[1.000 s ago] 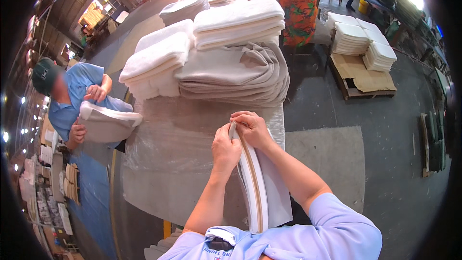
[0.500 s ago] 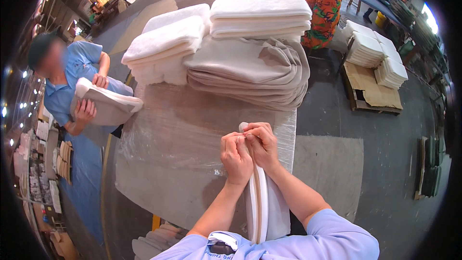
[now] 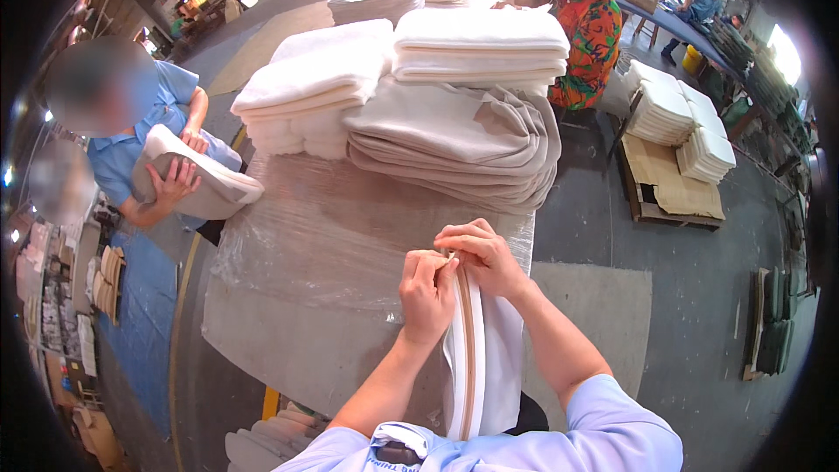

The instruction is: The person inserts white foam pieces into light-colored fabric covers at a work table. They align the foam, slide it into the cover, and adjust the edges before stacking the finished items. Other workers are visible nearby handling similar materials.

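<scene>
My left hand and right hand pinch the far end of this tan-striped fabric pad, likely light and soft, best held by its edge.

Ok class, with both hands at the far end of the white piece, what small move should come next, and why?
Probably the right hand should slide a little along the tan strip toward the body while the left hand holds: both grip near the far end, and the rest of the strip lies untouched down the white piece.
</scene>
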The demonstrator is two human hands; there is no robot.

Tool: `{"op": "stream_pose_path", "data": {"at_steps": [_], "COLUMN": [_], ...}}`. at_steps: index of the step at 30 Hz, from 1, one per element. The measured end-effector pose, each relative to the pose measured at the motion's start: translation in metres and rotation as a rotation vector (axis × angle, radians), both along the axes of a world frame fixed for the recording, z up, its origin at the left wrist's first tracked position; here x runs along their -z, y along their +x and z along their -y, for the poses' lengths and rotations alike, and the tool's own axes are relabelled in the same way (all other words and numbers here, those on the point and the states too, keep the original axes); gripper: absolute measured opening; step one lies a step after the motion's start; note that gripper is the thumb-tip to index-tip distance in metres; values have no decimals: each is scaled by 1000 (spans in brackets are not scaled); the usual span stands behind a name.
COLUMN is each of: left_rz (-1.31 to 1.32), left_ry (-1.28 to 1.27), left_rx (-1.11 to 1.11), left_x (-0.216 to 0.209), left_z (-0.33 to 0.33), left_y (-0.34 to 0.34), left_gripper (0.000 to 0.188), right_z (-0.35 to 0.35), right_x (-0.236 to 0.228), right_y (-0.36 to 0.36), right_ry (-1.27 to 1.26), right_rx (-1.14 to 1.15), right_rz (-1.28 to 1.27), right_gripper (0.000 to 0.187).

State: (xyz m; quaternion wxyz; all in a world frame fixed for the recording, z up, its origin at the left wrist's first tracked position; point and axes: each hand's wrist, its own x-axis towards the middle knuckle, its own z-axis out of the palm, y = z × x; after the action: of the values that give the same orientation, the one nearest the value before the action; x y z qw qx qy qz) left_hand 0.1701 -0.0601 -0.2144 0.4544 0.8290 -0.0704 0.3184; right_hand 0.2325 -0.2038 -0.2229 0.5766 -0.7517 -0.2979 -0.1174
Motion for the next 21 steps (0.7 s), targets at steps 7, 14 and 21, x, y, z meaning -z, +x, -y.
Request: {"op": "stream_pose_path", "data": {"at_steps": [7, 14, 21], "left_rz": [-245, -1020, -1065], "left_ry": [-532, -593, -67], "left_rx": [381, 1105, 1103], "left_x": [-34, -29, -22], "left_z": [-28, 8, 37], "left_y": [88, 160, 138], "left_gripper": [36, 84, 104], "right_z": [-10, -24, -8], "right_x": [17, 29, 50], "right_y": [-9, -13, -29], "right_ry": [62, 127, 204], "right_rx": [17, 47, 132], "right_rz": [-100, -78, -251], "right_gripper": [7, 10, 14]}}
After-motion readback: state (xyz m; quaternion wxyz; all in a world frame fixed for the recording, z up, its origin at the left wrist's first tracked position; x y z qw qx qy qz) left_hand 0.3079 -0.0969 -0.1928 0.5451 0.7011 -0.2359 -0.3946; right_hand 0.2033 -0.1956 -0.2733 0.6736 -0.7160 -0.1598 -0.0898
